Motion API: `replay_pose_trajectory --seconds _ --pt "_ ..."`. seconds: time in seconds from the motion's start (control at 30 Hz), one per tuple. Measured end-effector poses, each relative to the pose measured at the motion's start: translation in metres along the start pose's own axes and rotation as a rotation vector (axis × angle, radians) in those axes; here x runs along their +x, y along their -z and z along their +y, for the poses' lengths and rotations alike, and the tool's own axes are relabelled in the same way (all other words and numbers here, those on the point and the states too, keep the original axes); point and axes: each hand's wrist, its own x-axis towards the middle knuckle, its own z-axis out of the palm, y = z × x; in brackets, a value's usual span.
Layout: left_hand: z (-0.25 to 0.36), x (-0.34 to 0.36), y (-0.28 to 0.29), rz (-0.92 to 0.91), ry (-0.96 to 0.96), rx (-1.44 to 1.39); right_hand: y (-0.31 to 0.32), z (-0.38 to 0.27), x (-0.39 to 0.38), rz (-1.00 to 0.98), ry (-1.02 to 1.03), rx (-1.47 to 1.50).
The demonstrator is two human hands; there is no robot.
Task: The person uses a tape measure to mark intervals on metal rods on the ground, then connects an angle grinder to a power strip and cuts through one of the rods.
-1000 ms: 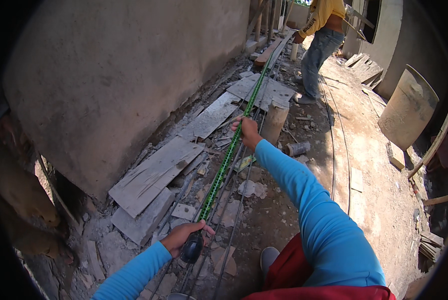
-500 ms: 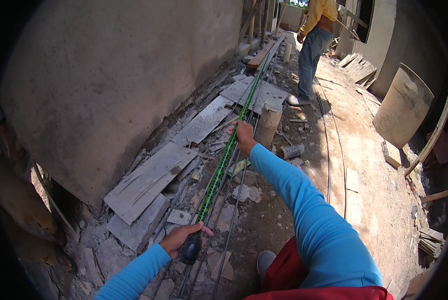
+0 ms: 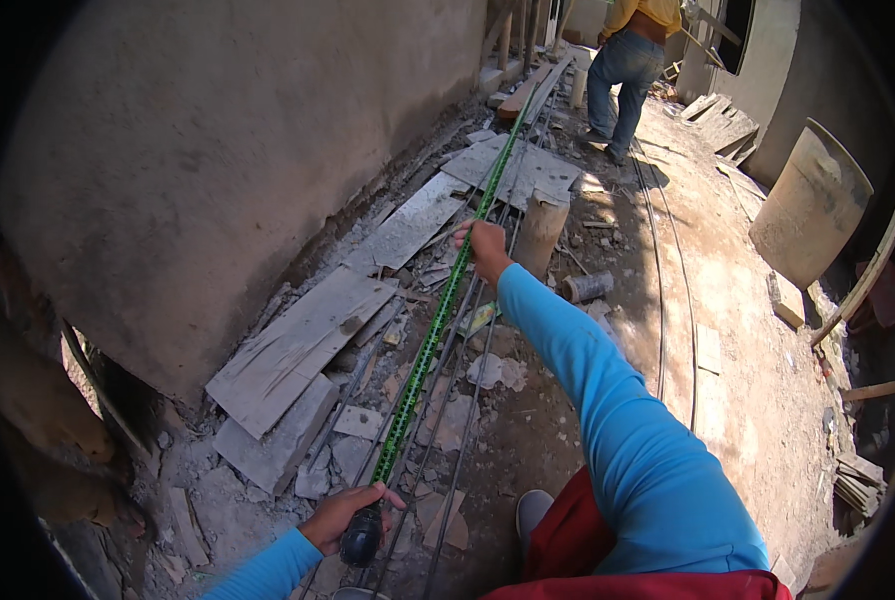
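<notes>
A tape measure lies across the view, its black case (image 3: 362, 540) low in the picture and its bright green blade (image 3: 420, 385) stretching far up toward a long plank. My left hand (image 3: 336, 520) is closed around the top of the case, where the blade comes out. Farther along, my right hand (image 3: 486, 250) has its fingers curled onto the blade from the right. Thin steel rods (image 3: 465, 430) run under and beside the blade, in nearly the same direction. Where the far end of the blade stops is too small to make out.
A plastered wall (image 3: 238, 180) rises at the left. Broken boards (image 3: 303, 345) and rubble lie along its foot. A short concrete cylinder (image 3: 543, 235) stands beyond my right hand. Two long rods (image 3: 656, 260) cross the ground at right. A person (image 3: 623, 85) stands farther off; a curved sheet (image 3: 811, 210) leans at right.
My left hand has moved down toward me with the tape case. My right hand keeps its hold on the blade with little shift. The far person has shifted and changed stance.
</notes>
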Motion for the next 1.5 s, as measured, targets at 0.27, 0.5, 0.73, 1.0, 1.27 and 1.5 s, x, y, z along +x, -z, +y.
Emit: replay_pose_trajectory --seconds 0.27,0.5,0.73,1.0,1.27,1.5 --pt "-0.099 -0.022 0.043 -0.09 0.12 -0.194 0.022 0.003 0.028 0.105 0.011 -0.019" --pt "-0.077 -0.015 0.028 -0.119 0.145 -0.086 0.036 0.018 0.042 0.101 -0.002 0.014" --pt "-0.043 0.01 0.018 -0.156 0.074 -0.063 0.044 0.027 0.05 0.098 -0.01 0.013" --pt "-0.002 0.033 -0.001 -0.175 0.018 -0.036 0.045 0.025 0.039 0.081 -0.025 0.03" --pt "0.027 0.052 -0.022 -0.173 -0.041 -0.019 0.038 0.021 0.022 0.12 0.016 -0.014" --pt "0.054 0.062 -0.038 -0.124 -0.045 -0.001 0.032 0.013 0.007 0.098 0.001 -0.008"
